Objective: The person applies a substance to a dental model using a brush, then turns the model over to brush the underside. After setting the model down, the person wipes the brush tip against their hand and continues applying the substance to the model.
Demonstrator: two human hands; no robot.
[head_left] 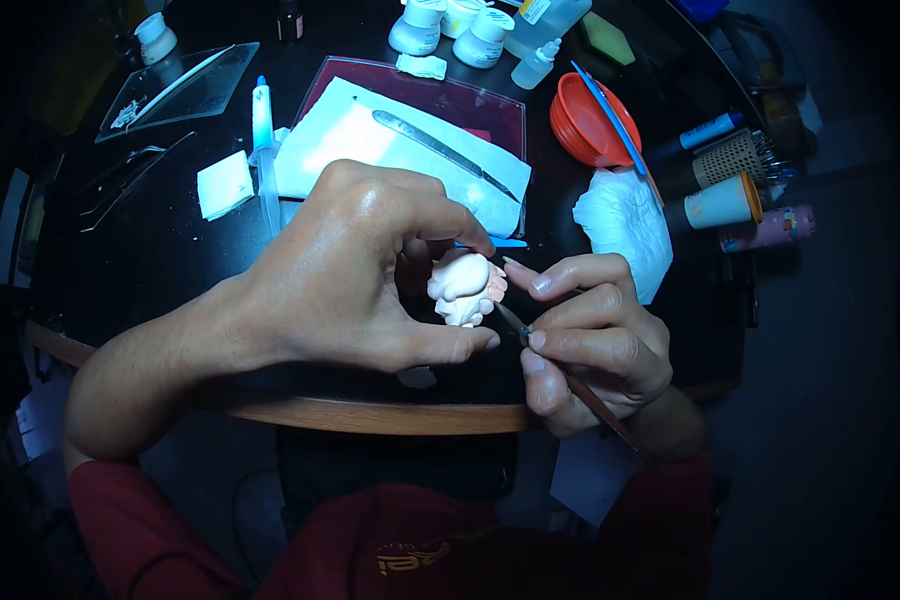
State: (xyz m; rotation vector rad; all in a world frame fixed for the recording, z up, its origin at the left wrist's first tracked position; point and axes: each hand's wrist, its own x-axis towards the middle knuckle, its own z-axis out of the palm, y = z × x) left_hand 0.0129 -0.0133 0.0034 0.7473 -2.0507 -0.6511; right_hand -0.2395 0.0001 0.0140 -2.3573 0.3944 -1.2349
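Between the thumb and fingers of my left hand (pixel 355 270) is a small pale dental cast (pixel 460 285), with tooth-like bumps and a pinkish patch on its right side. My right hand (pixel 605 345) pinches a thin brush (pixel 595 403) with a dark brown handle. The brush's narrow tip points at the right side of the cast, close to the teeth; whether it touches cannot be made out. Both hands are above the front part of the dark table. The palm side of my left hand is hidden.
Behind the hands, a scalpel (pixel 440 150) lies on white paper (pixel 320 135). A syringe (pixel 265 150) and tweezers (pixel 135 180) lie left. Red bowls (pixel 595 120), crumpled tissue (pixel 625 225) and an orange-rimmed cup (pixel 720 203) stand right. White jars (pixel 417 28) are at the back; the wooden edge (pixel 400 413) is nearest me.
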